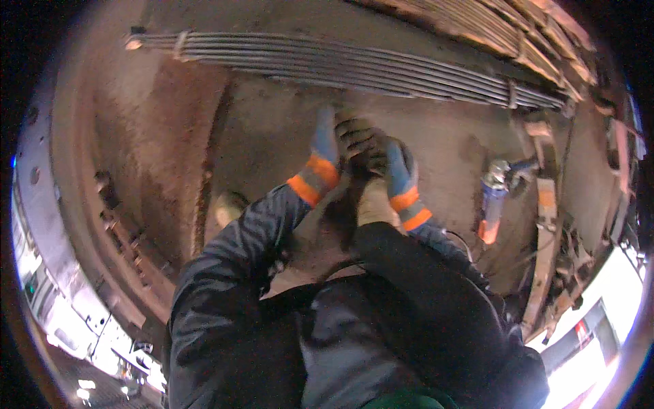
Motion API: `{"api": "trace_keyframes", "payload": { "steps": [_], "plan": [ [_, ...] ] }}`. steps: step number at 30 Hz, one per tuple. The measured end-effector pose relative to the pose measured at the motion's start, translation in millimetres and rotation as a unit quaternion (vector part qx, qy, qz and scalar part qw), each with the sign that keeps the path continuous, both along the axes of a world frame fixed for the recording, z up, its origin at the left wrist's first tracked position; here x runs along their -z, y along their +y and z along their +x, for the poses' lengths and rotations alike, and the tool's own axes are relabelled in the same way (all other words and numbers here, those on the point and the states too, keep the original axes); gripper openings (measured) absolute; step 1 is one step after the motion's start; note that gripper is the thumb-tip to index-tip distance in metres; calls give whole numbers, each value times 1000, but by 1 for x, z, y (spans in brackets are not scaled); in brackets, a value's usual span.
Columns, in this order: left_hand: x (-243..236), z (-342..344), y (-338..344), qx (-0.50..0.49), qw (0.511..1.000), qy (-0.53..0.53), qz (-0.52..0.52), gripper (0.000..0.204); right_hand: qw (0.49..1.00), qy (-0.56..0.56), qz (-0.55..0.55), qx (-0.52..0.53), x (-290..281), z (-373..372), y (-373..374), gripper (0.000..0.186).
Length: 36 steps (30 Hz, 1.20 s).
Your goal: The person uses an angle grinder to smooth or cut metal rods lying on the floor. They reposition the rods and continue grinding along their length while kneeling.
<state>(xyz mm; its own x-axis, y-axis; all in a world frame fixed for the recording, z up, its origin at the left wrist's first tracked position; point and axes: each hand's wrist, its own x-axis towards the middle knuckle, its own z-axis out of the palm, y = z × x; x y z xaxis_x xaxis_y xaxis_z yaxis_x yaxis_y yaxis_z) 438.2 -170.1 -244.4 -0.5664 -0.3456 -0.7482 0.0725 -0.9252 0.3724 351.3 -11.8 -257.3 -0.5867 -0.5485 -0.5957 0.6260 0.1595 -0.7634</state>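
Observation:
Both of my hands wear blue work gloves with dark fingers and orange-and-grey cuffs. They meet in the middle of the head view, above the brown floor and between my boots. My left hand (333,142) has its fingers curled inward, toward the other hand. Close against it, my right hand (393,158) is curled as well, its dark fingers touching or nearly touching the left ones. Whatever may lie between them is hidden and blurred. Just beyond the hands a long grey leaf spring pack (327,60) lies crosswise, with clamps near its ends.
At the right stands or lies a blue-and-orange gas canister with a torch head (494,198). Beside it run a worn metal bar (546,218) and rusty parts. More leaf springs (490,27) are stacked at the far right. A rusty beam (133,242) lies at the left.

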Motion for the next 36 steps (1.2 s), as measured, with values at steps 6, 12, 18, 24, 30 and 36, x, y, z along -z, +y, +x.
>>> {"api": "trace_keyframes", "payload": {
  "steps": [6, 12, 18, 24, 30, 36],
  "plan": [
    [5, 8, 21, 2, 999, -27, 23, 57, 999, 9, 6, 42, -5, 3, -11, 32],
    [-3, 0, 2, 44, 999, -22, -10, 58, 994, -81, -5, 76, 7, 5, -12, 30],
    [35, -8, 25, 35, 993, 110, -21, 48, 997, -25, -41, 59, 26, 4, -6, 32],
    [7, -16, 20, 48, 997, 38, -49, 53, 997, -48, -31, 53, 35, -4, -7, 35],
    [15, -5, 10, 37, 997, 60, -45, 60, 999, -14, -21, 36, 11, -11, -18, 37],
    [4, -16, 13, 51, 998, -36, -17, 63, 994, -6, -65, 89, 15, -19, -7, 33]
  ]
}}
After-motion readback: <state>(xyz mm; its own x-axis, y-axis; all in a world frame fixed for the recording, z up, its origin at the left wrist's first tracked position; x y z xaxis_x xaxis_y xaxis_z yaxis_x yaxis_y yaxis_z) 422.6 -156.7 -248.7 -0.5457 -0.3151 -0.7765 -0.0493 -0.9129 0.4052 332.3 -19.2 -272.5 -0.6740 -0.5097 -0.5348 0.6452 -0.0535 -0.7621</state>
